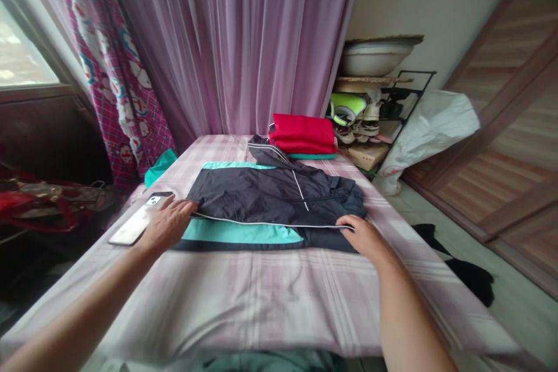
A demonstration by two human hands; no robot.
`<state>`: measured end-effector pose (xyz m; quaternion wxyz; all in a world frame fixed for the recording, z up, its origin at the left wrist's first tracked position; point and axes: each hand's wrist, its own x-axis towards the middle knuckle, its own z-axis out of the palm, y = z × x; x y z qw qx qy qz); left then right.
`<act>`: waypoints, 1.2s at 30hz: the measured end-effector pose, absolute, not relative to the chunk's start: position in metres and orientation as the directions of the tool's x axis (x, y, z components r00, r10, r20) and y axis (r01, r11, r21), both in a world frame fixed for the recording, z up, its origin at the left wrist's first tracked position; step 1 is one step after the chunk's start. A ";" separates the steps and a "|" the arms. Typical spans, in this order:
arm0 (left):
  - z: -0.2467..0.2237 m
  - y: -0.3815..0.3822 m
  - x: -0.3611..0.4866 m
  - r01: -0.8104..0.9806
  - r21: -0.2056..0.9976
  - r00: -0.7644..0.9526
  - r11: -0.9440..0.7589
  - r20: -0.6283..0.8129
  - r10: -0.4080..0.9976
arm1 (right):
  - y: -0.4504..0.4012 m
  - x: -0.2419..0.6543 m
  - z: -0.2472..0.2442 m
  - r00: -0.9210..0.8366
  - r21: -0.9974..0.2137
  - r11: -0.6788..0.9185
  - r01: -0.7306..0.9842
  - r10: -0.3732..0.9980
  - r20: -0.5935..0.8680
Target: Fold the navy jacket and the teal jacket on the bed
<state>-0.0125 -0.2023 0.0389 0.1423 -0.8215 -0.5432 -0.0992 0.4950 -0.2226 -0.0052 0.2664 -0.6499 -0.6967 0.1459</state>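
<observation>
A dark navy jacket [261, 192] with turquoise panels and white piping lies spread sideways on the bed, partly folded over itself. At its left end my left hand [171, 222] pinches the near edge, its thumb hidden from sight. My right hand [361, 235] is closed on the same white-piped edge at the right end, with fingertips on top of the cloth. Between the two hands the piped edge runs nearly straight. Under it shows a turquoise panel [244, 232]. One striped sleeve [272, 154] sticks out toward the back.
A white phone [133, 224] lies beside my left hand. Folded red clothing [303, 132] is stacked at the far end of the checked bedsheet [261, 290]. Purple curtains [235, 40] hang behind. To the right stand a shoe rack [370, 110] and a white plastic bag [431, 128].
</observation>
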 end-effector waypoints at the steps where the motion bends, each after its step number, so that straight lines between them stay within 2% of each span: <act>1: 0.033 -0.209 -0.014 0.923 -0.108 0.383 -0.369 0.331 0.862 | -0.226 0.493 -0.007 -0.005 -0.537 0.116 0.835 0.979 0.203; 7: 0.015 -0.225 -0.021 0.929 -0.063 0.358 -0.365 0.404 0.842 | -0.235 0.492 -0.021 0.027 -0.471 0.134 0.872 0.947 0.319; 14: 0.007 -0.239 -0.028 0.935 0.075 0.324 -0.346 0.206 0.923 | -0.238 0.497 -0.031 0.008 -0.429 0.087 0.899 0.976 0.216; 16: 0.014 -0.236 -0.031 0.935 0.101 0.321 -0.339 0.157 0.934 | -0.238 0.492 -0.018 0.033 -0.400 0.061 0.915 0.974 0.224; 19: 0.030 -0.223 -0.025 0.937 0.124 0.303 -0.326 0.174 0.937 | -0.228 0.463 0.015 0.032 -0.370 0.086 0.925 0.953 0.302; 22: 0.038 -0.204 0.002 0.937 0.154 0.274 -0.312 0.226 0.935 | -0.205 0.400 0.049 -0.050 -0.370 0.200 0.907 0.924 0.378; 24: 0.034 -0.193 0.026 0.946 0.140 0.257 -0.293 0.227 0.939 | -0.188 0.347 0.061 -0.176 -0.339 0.318 0.885 0.905 0.388; 28: 0.005 -0.183 0.061 0.986 0.040 0.151 -0.160 0.179 0.972 | -0.171 0.267 0.041 -0.325 -0.281 0.371 0.885 0.925 0.196; 31: -0.012 -0.183 0.063 0.991 0.039 0.123 -0.129 0.129 0.984 | -0.175 0.255 0.014 -0.377 -0.277 0.367 0.888 0.926 0.019; 36: -0.015 -0.182 0.057 0.988 0.042 0.140 -0.147 0.135 0.981 | -0.187 0.296 0.006 -0.327 -0.245 0.305 0.920 0.944 -0.054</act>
